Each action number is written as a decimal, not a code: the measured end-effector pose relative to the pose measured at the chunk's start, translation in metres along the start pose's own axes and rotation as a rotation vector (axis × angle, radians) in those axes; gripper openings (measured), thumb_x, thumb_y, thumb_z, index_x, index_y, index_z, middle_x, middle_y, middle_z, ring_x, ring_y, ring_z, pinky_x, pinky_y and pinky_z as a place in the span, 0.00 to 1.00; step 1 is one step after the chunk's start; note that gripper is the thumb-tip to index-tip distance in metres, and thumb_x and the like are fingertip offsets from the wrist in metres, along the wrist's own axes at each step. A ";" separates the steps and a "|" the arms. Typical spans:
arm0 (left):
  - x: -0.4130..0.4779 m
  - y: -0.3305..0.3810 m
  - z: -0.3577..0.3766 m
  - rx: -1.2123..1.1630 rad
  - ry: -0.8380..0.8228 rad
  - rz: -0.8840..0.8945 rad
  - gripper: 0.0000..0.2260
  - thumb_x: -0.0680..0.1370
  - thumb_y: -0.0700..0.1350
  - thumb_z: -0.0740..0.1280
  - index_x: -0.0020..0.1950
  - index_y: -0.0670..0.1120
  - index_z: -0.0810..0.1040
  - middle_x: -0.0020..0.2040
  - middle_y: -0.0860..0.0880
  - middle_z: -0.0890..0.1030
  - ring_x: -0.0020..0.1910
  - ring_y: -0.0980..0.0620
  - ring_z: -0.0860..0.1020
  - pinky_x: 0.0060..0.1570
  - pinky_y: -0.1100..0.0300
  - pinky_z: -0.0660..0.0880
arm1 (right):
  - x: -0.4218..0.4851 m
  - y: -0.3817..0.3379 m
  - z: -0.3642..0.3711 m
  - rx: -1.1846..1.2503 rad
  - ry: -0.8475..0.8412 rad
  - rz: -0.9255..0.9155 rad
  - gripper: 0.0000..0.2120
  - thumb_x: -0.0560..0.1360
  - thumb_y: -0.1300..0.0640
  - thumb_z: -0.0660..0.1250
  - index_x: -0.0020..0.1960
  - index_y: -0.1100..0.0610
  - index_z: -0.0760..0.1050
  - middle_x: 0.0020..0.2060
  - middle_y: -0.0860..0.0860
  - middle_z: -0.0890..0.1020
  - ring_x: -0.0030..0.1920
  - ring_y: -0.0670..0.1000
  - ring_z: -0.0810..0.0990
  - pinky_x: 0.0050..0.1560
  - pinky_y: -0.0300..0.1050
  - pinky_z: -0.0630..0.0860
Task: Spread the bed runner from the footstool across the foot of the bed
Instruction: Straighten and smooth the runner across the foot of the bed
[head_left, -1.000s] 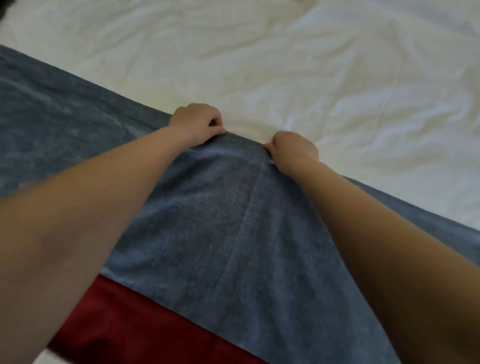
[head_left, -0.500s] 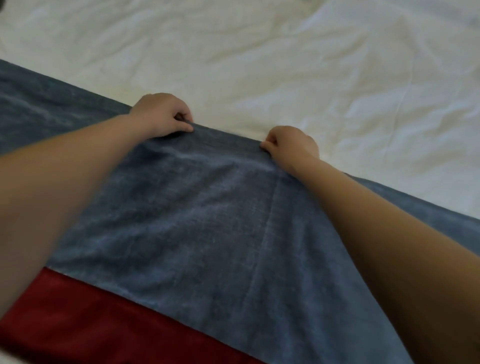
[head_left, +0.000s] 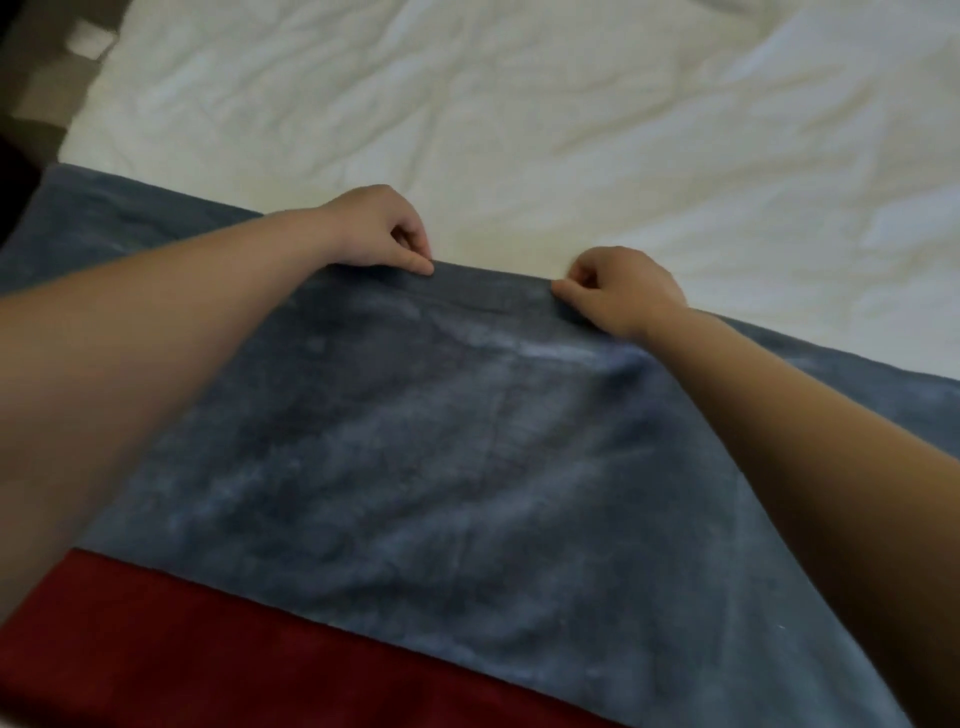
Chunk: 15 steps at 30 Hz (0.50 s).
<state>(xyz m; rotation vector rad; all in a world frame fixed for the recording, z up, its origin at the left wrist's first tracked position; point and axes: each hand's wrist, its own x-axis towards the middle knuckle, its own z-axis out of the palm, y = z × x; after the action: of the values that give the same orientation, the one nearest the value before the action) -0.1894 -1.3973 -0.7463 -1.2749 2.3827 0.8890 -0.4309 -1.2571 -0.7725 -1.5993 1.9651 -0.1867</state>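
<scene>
Head view: bed runner (head_left: 441, 467) (blue-grey plush) lay across the foot of the bed (head_left: 519, 130), its far edge running over the white sheet. Left hand (head_left: 374, 234) and right hand (head_left: 618, 291) each pinched that far edge between thumb and curled fingers, near each other. Red band (head_left: 208, 649) at the near edge; footstool or lining, could not tell. To do it well — draw the 2 pinches apart evenly, keep the edge straight, and flatten the ripple by the right wrist.

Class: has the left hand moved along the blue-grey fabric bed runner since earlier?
Yes: the left hand slid leftward along the bed runner's edge, away from the right hand.
</scene>
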 end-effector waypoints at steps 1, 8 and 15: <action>0.000 -0.006 -0.004 0.000 0.013 0.003 0.04 0.70 0.50 0.75 0.41 0.53 0.82 0.39 0.56 0.82 0.39 0.59 0.78 0.40 0.62 0.71 | 0.005 -0.011 0.004 -0.018 -0.015 -0.030 0.12 0.76 0.45 0.63 0.39 0.52 0.74 0.37 0.49 0.77 0.42 0.54 0.76 0.40 0.44 0.68; 0.004 -0.018 0.005 0.054 0.225 0.093 0.09 0.72 0.56 0.71 0.44 0.52 0.83 0.43 0.56 0.81 0.45 0.54 0.78 0.48 0.56 0.74 | 0.020 -0.038 0.016 -0.087 0.063 0.180 0.07 0.71 0.52 0.64 0.37 0.54 0.74 0.37 0.50 0.78 0.42 0.55 0.76 0.39 0.43 0.68; -0.025 -0.105 -0.034 0.068 0.104 0.040 0.14 0.76 0.58 0.65 0.45 0.49 0.81 0.45 0.52 0.82 0.45 0.51 0.78 0.47 0.53 0.74 | 0.037 -0.091 0.027 -0.002 0.012 0.098 0.13 0.73 0.47 0.63 0.38 0.55 0.77 0.33 0.49 0.78 0.39 0.54 0.77 0.37 0.44 0.69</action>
<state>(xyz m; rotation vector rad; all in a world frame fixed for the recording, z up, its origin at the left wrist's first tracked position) -0.0876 -1.4467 -0.7468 -1.2804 2.5041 0.7629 -0.3439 -1.3089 -0.7657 -1.5022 2.0473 -0.1556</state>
